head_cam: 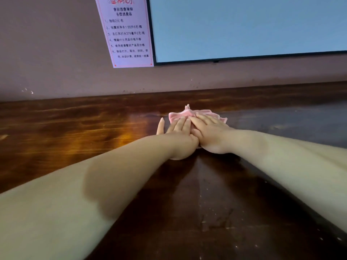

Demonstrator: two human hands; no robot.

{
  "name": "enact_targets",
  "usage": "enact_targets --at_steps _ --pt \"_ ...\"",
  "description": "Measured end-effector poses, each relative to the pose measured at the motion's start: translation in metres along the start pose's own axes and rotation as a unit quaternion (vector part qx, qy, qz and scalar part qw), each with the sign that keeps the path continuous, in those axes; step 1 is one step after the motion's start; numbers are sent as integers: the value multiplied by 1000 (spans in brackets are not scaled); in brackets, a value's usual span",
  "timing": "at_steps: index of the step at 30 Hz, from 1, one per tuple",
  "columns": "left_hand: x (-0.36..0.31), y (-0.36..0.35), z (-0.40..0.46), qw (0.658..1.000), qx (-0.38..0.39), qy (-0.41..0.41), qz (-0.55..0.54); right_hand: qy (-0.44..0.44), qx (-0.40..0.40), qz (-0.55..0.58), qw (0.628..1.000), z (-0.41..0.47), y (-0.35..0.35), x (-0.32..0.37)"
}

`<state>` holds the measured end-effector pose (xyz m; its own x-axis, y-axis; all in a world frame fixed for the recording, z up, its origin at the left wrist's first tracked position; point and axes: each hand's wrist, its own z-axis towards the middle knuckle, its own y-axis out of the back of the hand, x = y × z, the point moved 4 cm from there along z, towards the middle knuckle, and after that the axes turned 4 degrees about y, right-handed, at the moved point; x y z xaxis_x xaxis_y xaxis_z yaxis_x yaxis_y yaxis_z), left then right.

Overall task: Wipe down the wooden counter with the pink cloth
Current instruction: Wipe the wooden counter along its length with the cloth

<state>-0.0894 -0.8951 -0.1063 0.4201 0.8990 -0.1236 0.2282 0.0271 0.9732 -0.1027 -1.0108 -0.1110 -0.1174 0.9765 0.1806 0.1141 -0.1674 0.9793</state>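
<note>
Two hands on the job: our left hand (178, 136) lies flat with fingers straight, its little finger splayed out onto the wooden counter (75, 132), pressing the near left part of the pink cloth (189, 114). Right beside it and touching, our right hand (210, 134) presses flat on the cloth too. Cloth sits mid-counter, close to the back wall (47, 53). Up there hang a printed notice (127, 32) and a dark-framed screen (244, 25).
</note>
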Motion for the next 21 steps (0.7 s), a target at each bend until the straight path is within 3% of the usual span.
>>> enact_targets --at_steps 3,8,16,21 --pt "-4 6 -2 1000 -9 17 -1 -9 -10 -10 1000 1 5 1" --pt "-1 -19 -32 999 -22 -44 19 21 -24 -9 999 -36 -20 7" --pt "-8 0 -25 1000 -5 15 19 -25 -7 -6 1000 -22 0 9" --pt "-6 -23 -59 998 -29 -36 34 8 -12 -14 1000 -61 -20 17"
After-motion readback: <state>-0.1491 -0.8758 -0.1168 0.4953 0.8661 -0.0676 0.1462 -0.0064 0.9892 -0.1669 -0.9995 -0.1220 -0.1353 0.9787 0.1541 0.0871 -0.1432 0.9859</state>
